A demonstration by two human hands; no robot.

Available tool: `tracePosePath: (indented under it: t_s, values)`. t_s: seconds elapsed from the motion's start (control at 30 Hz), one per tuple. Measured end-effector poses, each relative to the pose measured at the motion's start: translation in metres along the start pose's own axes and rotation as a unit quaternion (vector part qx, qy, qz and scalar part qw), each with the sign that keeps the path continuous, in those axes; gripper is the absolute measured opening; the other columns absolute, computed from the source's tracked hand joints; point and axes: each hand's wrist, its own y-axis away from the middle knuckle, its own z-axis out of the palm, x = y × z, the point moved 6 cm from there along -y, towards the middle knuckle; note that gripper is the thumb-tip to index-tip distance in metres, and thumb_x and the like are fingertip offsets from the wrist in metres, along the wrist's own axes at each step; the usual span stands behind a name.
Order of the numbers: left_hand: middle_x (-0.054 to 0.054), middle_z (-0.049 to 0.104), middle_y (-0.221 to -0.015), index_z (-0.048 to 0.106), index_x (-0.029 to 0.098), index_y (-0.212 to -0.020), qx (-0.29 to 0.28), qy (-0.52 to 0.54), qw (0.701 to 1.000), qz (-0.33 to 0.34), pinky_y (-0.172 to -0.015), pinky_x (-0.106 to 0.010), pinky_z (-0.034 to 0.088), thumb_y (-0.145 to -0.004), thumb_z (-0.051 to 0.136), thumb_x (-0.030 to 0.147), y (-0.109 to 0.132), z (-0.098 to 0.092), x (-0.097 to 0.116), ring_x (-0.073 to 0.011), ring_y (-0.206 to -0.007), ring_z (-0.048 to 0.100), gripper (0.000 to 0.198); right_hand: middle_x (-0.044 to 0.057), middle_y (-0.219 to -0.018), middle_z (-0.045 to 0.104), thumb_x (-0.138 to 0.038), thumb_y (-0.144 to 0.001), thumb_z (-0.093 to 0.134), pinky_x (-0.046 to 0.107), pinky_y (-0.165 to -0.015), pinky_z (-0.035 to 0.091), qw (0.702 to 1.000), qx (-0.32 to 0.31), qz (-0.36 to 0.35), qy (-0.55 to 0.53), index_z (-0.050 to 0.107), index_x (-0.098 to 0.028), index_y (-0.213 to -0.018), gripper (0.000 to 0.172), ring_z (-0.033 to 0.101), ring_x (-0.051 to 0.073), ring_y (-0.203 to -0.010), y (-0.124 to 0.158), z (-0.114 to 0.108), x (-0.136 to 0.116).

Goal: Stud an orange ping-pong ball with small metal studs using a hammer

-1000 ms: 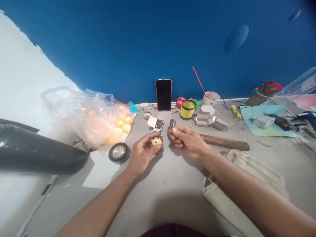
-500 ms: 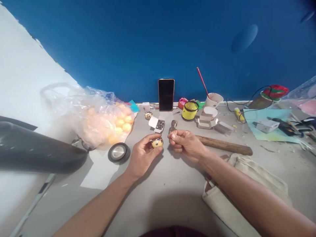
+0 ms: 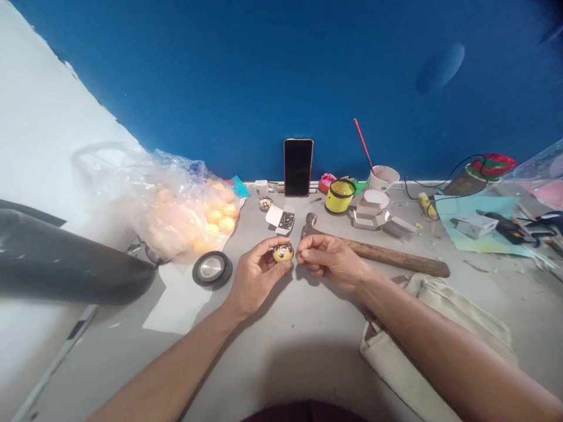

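Note:
My left hand (image 3: 257,275) holds a small yellow ball (image 3: 282,253) between thumb and fingers. Shiny metal spots, like tack heads, dot the ball's upper side. Just right of it, my right hand (image 3: 328,258) is closed in a pinch; whatever sits between its fingertips is too small to make out. Beyond both hands lies an open white box (image 3: 285,220) full of small dark, shiny pieces. A hammer (image 3: 391,258) with a wooden handle rests behind my right hand, partly covered by it. Near the box is another metal-dotted ball (image 3: 265,203).
Left are a clear bag of orange balls (image 3: 215,220), a black tape roll (image 3: 212,269) and a dark cylinder (image 3: 65,258). A phone (image 3: 298,167) leans on the blue wall. Rightward stand a yellow tub (image 3: 339,198) and paper cup (image 3: 383,177); a cream cloth (image 3: 440,340) lies under my right forearm.
My right hand has come slightly left and nearer the ball, its fingertips now close to the ball's right side. The left hand keeps its hold, and the view has shifted a little.

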Motion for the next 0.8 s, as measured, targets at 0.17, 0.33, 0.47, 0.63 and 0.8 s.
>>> tracePosePath:
  t_s: [0.17,0.33,0.47,0.63,0.8]
  values:
    - [-0.009,0.072,-0.109,0.069,0.018,-0.122,-0.002,-0.043,0.998,0.054,-0.081,-0.031,0.058,-0.085,0.077,0.033,0.003,0.000,0.002,-0.0204,-0.093,0.070,0.040,0.003,-0.069,0.070,-0.039,-0.063,0.094,0.022,-0.048,0.024,0.999,0.020,-0.009,0.031,0.073,-0.016,-0.076,0.034,0.040,0.005,-0.050,-0.001,0.000,0.001]
    - [-0.008,0.069,-0.117,0.071,0.023,-0.116,0.024,-0.171,0.968,0.180,-0.087,-0.030,0.058,-0.088,0.074,0.024,0.006,-0.001,0.012,-0.0195,-0.102,0.068,0.029,0.003,-0.072,0.072,-0.041,-0.064,0.092,0.023,-0.049,0.026,0.998,0.028,-0.015,0.046,0.073,-0.016,-0.074,0.033,0.041,0.006,-0.051,-0.002,-0.001,0.003]
    - [-0.008,0.069,-0.113,0.070,0.022,-0.114,0.023,-0.206,0.954,0.216,-0.086,-0.029,0.058,-0.087,0.073,0.017,0.007,0.001,0.015,-0.0192,-0.101,0.068,0.028,0.003,-0.072,0.072,-0.042,-0.065,0.092,0.023,-0.050,0.026,0.998,0.028,-0.014,0.055,0.073,-0.016,-0.073,0.033,0.042,0.006,-0.052,-0.002,0.000,0.003]
    - [-0.006,0.068,-0.112,0.069,0.023,-0.114,0.021,-0.210,0.953,0.216,-0.085,-0.028,0.057,-0.086,0.073,0.014,0.007,0.002,0.015,-0.0184,-0.100,0.068,0.029,0.004,-0.071,0.071,-0.043,-0.063,0.091,0.024,-0.049,0.026,0.996,0.037,-0.010,0.078,0.073,-0.016,-0.072,0.034,0.042,0.006,-0.052,-0.001,0.001,0.001]
    - [-0.006,0.069,-0.110,0.069,0.023,-0.112,0.021,-0.198,0.959,0.203,-0.085,-0.029,0.057,-0.086,0.074,0.016,0.007,0.003,0.014,-0.0185,-0.097,0.069,0.027,0.001,-0.062,0.065,-0.044,-0.063,0.090,0.024,-0.048,0.025,0.994,0.042,-0.011,0.102,0.073,-0.016,-0.069,0.033,0.040,0.007,-0.050,-0.001,0.002,-0.002]
